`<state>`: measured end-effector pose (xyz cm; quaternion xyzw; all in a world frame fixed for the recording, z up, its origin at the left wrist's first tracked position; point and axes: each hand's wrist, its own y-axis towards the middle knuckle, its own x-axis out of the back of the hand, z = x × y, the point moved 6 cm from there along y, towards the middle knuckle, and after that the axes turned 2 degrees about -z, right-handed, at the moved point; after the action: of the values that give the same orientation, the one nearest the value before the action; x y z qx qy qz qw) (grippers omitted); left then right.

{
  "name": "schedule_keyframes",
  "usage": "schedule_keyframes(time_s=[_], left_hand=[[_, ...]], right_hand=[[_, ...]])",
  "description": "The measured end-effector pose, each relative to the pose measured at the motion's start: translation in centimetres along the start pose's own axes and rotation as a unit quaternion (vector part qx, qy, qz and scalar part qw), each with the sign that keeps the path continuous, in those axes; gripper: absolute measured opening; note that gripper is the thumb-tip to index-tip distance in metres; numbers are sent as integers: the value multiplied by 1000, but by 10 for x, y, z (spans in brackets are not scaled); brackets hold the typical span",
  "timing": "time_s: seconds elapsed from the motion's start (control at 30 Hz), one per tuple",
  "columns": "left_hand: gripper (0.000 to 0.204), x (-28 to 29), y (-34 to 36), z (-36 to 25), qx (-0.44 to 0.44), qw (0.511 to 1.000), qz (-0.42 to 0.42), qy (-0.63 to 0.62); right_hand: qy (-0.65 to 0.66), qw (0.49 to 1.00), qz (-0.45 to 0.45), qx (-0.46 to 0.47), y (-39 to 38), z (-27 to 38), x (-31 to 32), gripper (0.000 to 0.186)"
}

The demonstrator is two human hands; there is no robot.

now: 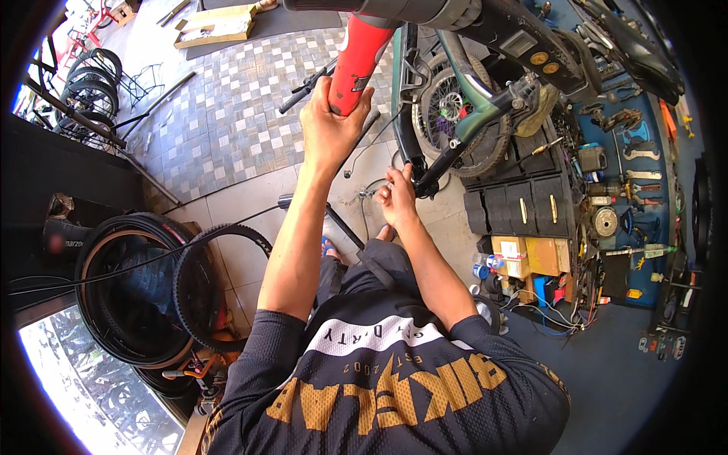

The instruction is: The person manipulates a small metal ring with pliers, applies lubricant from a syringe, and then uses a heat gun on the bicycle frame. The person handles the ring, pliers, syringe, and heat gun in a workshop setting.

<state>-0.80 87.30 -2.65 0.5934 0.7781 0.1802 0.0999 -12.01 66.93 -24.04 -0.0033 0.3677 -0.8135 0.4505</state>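
Note:
My left hand (330,129) is wrapped round the lower end of a thick red tube (360,64), which joins a grey and black clamp-like part (425,11) above it. A dark green bike frame (481,106) hangs to the right of the tube. My right hand (398,196) is lower down, by the black lower end of the frame. Its fingers are curled in a pinch, with the fingertips at or very close to the frame; what they hold, if anything, is too small to make out. Thin cables hang just left of this hand.
A bike wheel (462,148) stands behind the frame, beside a black drawer cabinet (531,201). Tools hang on a blue board (644,182) at the right. Tyres (125,288) lean at the left. An opened cardboard box (216,26) lies on the far floor.

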Motion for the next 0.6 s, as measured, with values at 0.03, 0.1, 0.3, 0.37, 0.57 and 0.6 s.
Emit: schedule_keyframes(time_s=[0.03, 0.1, 0.3, 0.37, 0.57, 0.6], left_hand=[[35, 0, 0, 0, -2, 1000, -1, 1], [35, -1, 1, 1, -4, 1000, -6, 0], [37, -1, 0, 1, -4, 1000, -18, 13], [38, -1, 0, -1, -7, 1000, -23, 19], [39, 1, 0, -6, -19, 999, -27, 41], [39, 1, 0, -7, -21, 999, -32, 34]], right_hand=[[-142, 990, -15, 15, 1, 5, 1, 92], [-410, 910, -49, 32, 2, 18, 4, 93], [-879, 410, -7, 244, -7, 64, -20, 31], [-922, 278, 44, 264, -8, 65, -29, 20], [-944, 60, 133, 296, -2, 67, -43, 18], [-941, 25, 115, 316, -3, 69, -45, 18]])
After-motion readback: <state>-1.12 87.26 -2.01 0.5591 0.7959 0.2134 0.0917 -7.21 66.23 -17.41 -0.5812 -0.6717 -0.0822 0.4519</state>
